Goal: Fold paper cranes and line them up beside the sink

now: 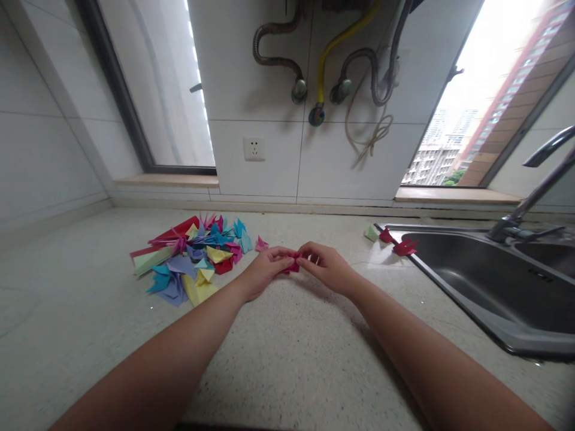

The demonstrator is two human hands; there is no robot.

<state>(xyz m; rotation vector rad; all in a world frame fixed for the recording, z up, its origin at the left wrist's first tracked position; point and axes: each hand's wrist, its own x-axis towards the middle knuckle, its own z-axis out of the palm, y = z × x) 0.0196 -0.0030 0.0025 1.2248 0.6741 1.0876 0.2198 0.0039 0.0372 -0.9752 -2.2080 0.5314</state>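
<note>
A small piece of folded magenta paper (293,267) is pinched between my two hands, just above the speckled countertop (287,347). My left hand (269,269) grips its left side, thumb on the near face. On the other side, my right hand (324,266) holds the upper right part between thumb and fingers. The fingers cover much of the paper, so its full shape is hidden. Just left of my left hand lies a small pink folded paper piece (261,243). Farther left spreads a pile of colourful origami pieces (193,254) in red, blue, purple, yellow and pink.
A steel sink (485,281) with a faucet (516,221) is set into the counter at right. By its corner lie a green paper piece (371,234) and red folded pieces (405,246). The tiled wall behind carries a socket (254,149) and hoses (332,48).
</note>
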